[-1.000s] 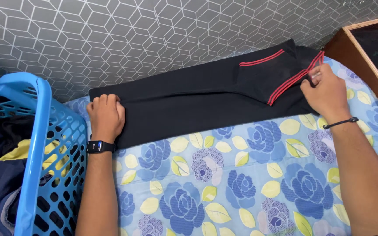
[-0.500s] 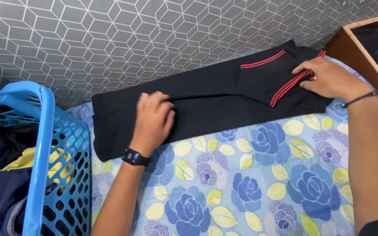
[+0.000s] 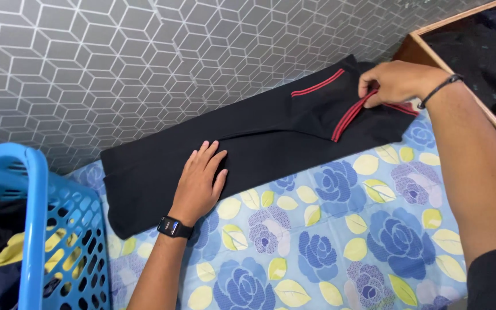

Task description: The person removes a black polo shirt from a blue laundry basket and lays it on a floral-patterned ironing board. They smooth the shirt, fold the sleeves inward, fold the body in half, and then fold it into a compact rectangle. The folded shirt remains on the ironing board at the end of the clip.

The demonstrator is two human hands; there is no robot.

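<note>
Sliding inward from the trousers' [image 3: 248, 155] end, the left hand [image 3: 199, 183] now presses flat, fingers spread, while the right hand [image 3: 397, 83] pinches the red-striped waistband.

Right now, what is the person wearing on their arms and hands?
Both hands are bare, without gloves or visible rings. The left hand has a black smartwatch with a dark rectangular screen strapped at the wrist, and that forearm is uncovered. The right hand has a thin black cord bracelet around the wrist; higher up that arm, the edge of a black sleeve shows.
</note>
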